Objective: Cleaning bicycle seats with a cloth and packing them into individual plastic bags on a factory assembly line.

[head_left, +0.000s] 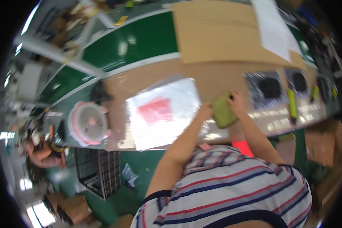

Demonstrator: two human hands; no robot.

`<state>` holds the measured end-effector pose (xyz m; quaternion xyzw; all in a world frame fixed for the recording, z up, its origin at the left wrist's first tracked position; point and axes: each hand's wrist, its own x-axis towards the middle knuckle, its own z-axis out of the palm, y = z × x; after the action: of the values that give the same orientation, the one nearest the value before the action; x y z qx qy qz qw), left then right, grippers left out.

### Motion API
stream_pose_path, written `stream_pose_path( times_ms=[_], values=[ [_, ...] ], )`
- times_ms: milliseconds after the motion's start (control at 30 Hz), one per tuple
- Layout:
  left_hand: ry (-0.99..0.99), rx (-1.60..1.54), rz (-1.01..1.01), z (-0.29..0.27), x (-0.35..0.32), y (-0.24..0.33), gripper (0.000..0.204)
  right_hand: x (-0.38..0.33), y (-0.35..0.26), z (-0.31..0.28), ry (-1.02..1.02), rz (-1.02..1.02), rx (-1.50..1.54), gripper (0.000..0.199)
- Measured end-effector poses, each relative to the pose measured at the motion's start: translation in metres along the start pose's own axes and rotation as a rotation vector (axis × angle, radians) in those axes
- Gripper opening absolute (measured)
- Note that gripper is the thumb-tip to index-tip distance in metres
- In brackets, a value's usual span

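Both hands are out over the worktop, closed on the same small olive-green pad, a flat, roughly square piece that looks like cloth or sponge; the blur keeps me from telling which. The left hand grips its left edge with fingers curled in, and the right hand holds the upper right corner, fingers bent over the top. The pad is tilted, sitting between the two hands and touching both.

Just to the left of the left hand lies a clear plastic bag with a pink-red patch in its middle, flat on the worktop and running almost up to the left wrist. Farther left of that, well apart from the hands, stands a small round fan with a pink rim, facing up.

To the right of the right hand lie two shiny packets with dark squares inside, the nearer one close by, the second beyond it. A yellow-green pen-like tool lies between them. Beyond the hands a sheet of brown cardboard covers the far worktop, with a white sheet on its right part
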<state>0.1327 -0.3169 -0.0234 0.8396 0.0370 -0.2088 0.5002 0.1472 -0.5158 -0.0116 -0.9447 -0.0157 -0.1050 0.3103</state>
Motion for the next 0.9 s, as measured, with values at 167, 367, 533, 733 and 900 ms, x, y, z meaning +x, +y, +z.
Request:
stream_pose_path(
  times_ms=[167,367,533,733,900],
  values=[
    [-0.016,0.005,0.084,0.027,-0.001,0.0,0.039,0.001,0.032,-0.003,-0.169,0.094,0.119,0.023],
    [0.328,-0.049,0.379,-0.009,-0.058,0.016,0.056,0.009,0.048,0.003,-0.118,0.168,0.19,0.023],
    [0.512,-0.084,0.287,-0.087,-0.11,-0.023,0.053,0.03,0.038,-0.003,-0.103,0.245,0.323,0.026],
    [0.765,0.332,0.076,-0.133,-0.159,-0.08,0.057,0.047,0.094,0.001,0.198,0.179,0.091,0.035],
    [0.705,0.699,-0.121,-0.119,-0.176,-0.138,0.064,0.017,0.007,0.007,0.206,-0.192,0.043,0.046]
  ],
)
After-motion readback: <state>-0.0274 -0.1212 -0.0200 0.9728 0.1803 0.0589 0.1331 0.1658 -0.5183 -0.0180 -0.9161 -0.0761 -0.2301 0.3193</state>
